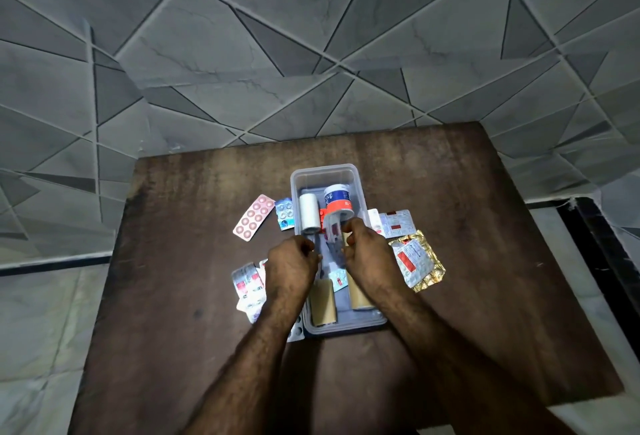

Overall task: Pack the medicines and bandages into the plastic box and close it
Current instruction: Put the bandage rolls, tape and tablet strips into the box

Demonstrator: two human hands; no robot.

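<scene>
A clear plastic box (360, 188) stands open in the middle of the brown table (180, 313). Inside lie a white bandage roll (309, 210), a white and orange tape roll (337, 199), two tan rolls (322, 301) and some pill strips. My left hand (292, 263) and my right hand (363, 247) hover over the box's middle, fingers curled, both pinching a white and red pill strip (333, 226). Loose on the table are a pink blister pack (252, 220), a blue one (284, 213), silver strips (247, 284) at the left, and a gold-backed strip (417, 261) at the right.
Red and white strips (396, 223) lie just right of the box. A white blister strip (297, 332) pokes out at the box's near left corner. Grey patterned wall tiles rise behind the table, and pale floor shows on both sides.
</scene>
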